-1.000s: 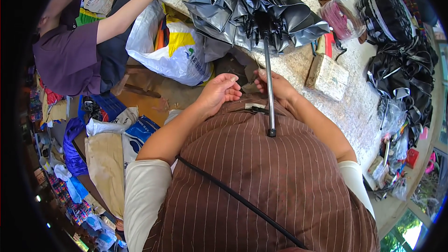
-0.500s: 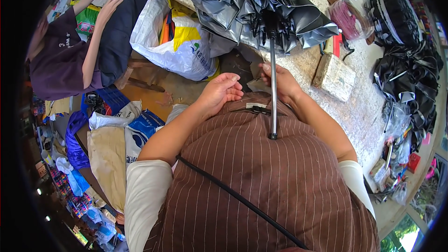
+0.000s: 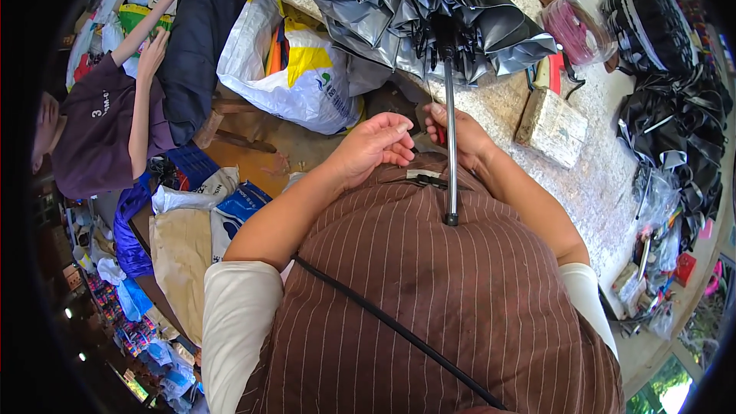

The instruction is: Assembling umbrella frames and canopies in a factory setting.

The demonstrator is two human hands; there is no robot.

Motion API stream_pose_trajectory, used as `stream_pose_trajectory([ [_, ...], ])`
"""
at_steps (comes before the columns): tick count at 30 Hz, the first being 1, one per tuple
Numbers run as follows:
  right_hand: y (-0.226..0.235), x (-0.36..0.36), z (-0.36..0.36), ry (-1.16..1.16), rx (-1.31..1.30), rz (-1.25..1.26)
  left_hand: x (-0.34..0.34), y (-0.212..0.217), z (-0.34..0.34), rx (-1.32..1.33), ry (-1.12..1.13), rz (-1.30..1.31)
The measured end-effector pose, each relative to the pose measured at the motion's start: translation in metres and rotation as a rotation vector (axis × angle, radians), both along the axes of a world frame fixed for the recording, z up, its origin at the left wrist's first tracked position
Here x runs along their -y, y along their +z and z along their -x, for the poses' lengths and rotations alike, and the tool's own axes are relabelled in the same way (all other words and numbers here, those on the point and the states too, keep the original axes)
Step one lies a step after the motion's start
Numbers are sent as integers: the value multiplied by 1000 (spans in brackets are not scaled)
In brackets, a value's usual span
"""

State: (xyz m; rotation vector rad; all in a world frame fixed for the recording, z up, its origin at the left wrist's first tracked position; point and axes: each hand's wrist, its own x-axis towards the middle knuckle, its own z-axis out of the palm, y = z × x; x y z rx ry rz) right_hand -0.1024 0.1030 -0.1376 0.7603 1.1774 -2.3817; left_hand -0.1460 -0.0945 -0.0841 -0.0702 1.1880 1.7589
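A grey-black umbrella canopy [image 3: 429, 15] lies crumpled on the stone worktop [image 3: 590, 176], its metal shaft [image 3: 451, 146] running down to press against my striped brown apron. My right hand [image 3: 460, 138] sits behind the shaft, fingers curled around a small red-handled tool close to it. My left hand [image 3: 376, 146] hovers just left of the shaft with fingers bent and apart, holding nothing that I can see.
A wooden block [image 3: 552, 126] rests on the worktop right of the shaft. Black umbrellas [image 3: 675, 107] pile at the right. A white and yellow sack [image 3: 299, 69] leans below the counter. A person in a purple shirt [image 3: 100, 130] reaches toward the counter at the left.
The person at the left has raised an arm higher toward the counter. My hands and the umbrella shaft stay nearly where they were.
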Motion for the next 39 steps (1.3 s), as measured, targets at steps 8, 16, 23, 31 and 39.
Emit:
stream_pose_trajectory([
  [8,-1,2,6,-25,-2,110,-1,-1,-1,9,-2,34],
  [16,24,-6,-20,318,-135,-438,-33,10,31,-1479,38,465],
  [23,27,-18,-35,498,-186,-642,-75,-21,58,-1953,-240,1019],
  [31,26,-24,-43,446,-164,-664,-76,-42,77,-2215,-29,954],
  [39,30,-27,-41,410,-184,-646,-69,-39,70,-2140,-11,733],
])
